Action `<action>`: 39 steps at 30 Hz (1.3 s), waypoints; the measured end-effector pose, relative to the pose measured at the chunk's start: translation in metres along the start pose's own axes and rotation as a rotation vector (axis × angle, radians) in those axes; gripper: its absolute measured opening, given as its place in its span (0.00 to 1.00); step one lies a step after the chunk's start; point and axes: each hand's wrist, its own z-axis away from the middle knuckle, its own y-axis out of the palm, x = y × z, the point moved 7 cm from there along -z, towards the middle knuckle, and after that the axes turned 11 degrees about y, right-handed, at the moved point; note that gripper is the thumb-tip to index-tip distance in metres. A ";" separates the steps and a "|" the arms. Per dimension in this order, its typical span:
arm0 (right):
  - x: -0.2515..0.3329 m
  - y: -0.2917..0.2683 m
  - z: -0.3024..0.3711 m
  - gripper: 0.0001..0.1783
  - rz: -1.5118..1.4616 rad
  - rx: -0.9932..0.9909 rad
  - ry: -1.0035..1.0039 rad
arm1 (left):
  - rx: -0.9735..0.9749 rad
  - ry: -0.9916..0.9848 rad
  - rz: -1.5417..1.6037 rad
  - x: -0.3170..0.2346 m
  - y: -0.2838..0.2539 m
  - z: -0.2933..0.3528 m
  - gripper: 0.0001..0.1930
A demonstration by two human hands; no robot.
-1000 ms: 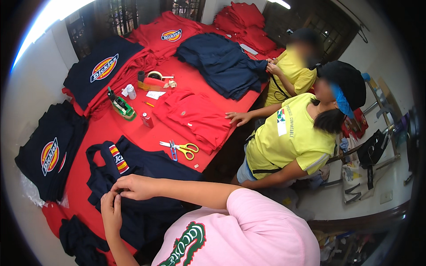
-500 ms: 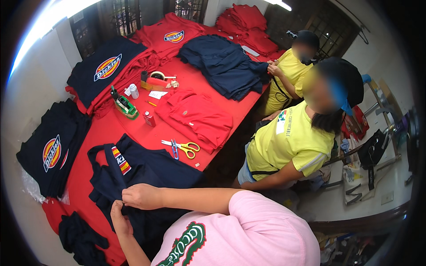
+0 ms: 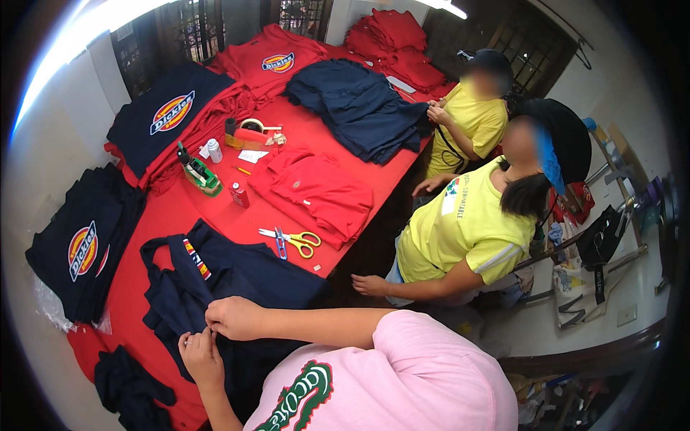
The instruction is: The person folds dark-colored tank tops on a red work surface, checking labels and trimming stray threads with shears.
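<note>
A navy shirt (image 3: 248, 269) with a printed patch lies partly folded on the red-covered table in front of me. My left hand (image 3: 203, 357) is closed in a pinch on the shirt's near part. Against its fingertips, my right hand (image 3: 236, 318) also pinches the navy cloth, its arm reaching across from the right. The exact bit of fabric between the fingers is mostly hidden. Beyond the shirt to the right lie yellow-handled scissors (image 3: 305, 243) and a small blue thread snipper (image 3: 281, 244).
Stacked navy shirts (image 3: 83, 244) line the left edge, with a crumpled navy garment (image 3: 129, 388) nearer. Folded red shirts (image 3: 316, 190), a green-based tool (image 3: 203, 176), a red can (image 3: 239, 195) and a tape dispenser (image 3: 253, 133) occupy the table. Two people in yellow shirts (image 3: 456, 230) stand along the right side.
My hands have shifted slightly right, still pinching the navy cloth, and the patch shows less as a fold turned. The nearer co-worker has turned and moved an arm.
</note>
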 end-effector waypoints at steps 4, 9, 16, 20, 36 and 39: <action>-0.025 0.013 0.002 0.06 -0.510 0.337 0.533 | -0.046 0.025 -0.043 -0.008 0.003 0.014 0.08; -0.061 0.041 0.017 0.04 -0.826 0.352 0.699 | -0.056 0.021 0.009 -0.011 0.007 0.020 0.08; -0.015 -0.011 0.045 0.20 -0.242 -0.048 0.130 | -0.139 -0.261 0.286 0.030 0.006 0.022 0.11; -0.047 0.023 0.060 0.11 0.097 0.364 -0.039 | -0.194 -0.562 0.769 0.083 -0.001 0.001 0.15; -0.166 -0.101 0.105 0.25 0.357 -0.106 0.453 | -0.002 -0.544 0.261 0.066 0.072 0.130 0.26; -0.160 -0.081 0.121 0.21 0.309 -0.075 0.424 | 0.094 -0.479 0.297 -0.004 0.090 0.148 0.29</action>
